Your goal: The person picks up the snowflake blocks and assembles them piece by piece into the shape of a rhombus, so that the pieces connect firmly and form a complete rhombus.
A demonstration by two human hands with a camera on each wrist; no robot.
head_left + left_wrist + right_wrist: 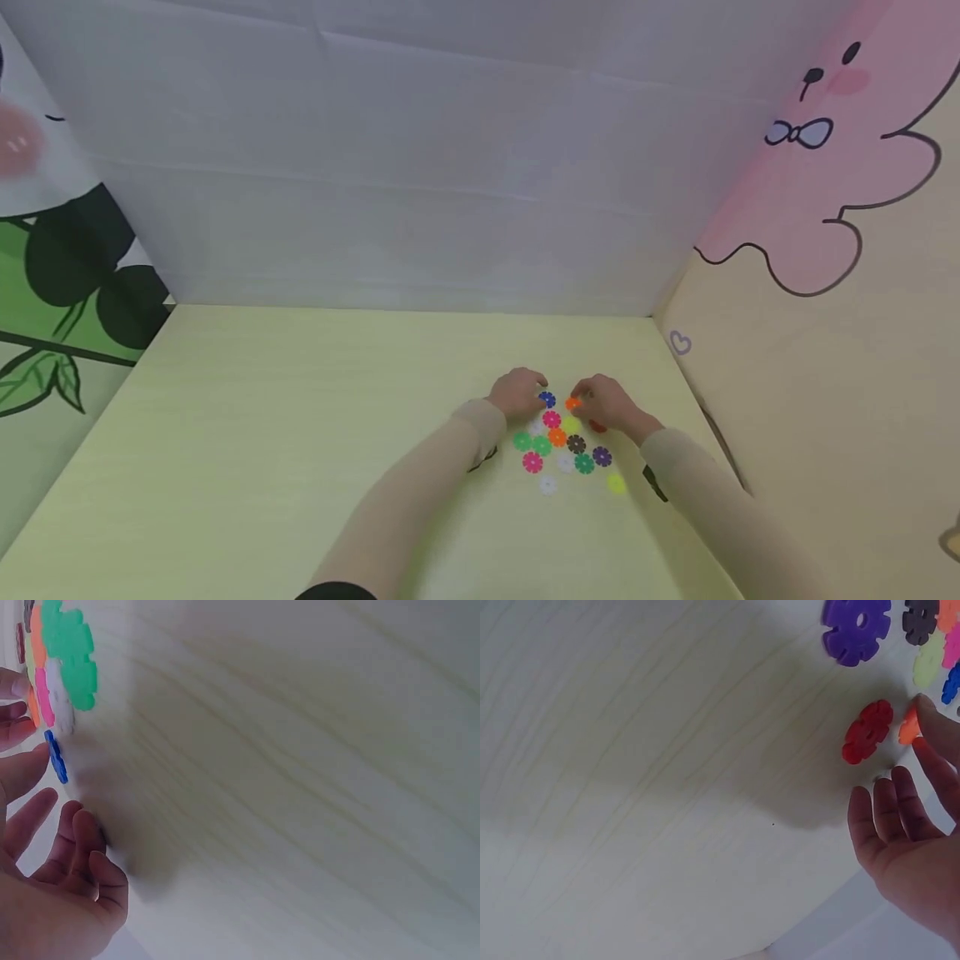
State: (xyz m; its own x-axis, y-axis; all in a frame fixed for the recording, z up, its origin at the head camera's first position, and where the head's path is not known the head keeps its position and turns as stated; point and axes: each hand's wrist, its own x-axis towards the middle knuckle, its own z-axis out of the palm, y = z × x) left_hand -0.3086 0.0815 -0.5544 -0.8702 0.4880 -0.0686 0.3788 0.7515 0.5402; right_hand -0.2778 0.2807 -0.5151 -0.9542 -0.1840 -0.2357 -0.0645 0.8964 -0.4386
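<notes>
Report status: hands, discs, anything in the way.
Left hand at blue disc. Right hand pinching far orange disc. Red disc beside right hand, possible snag.

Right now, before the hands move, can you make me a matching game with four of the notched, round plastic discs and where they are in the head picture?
Things:
1. blue notched plastic disc
2. upper orange notched plastic disc
3. red notched plastic disc
4. purple notched plastic disc

Places:
A. peeking out below the right hand
B. just right of the dark green notched plastic disc
C. beside the left hand's fingertips
D. at the right hand's fingertips

Pairs: 1-C, 2-D, 3-A, 4-B
</notes>
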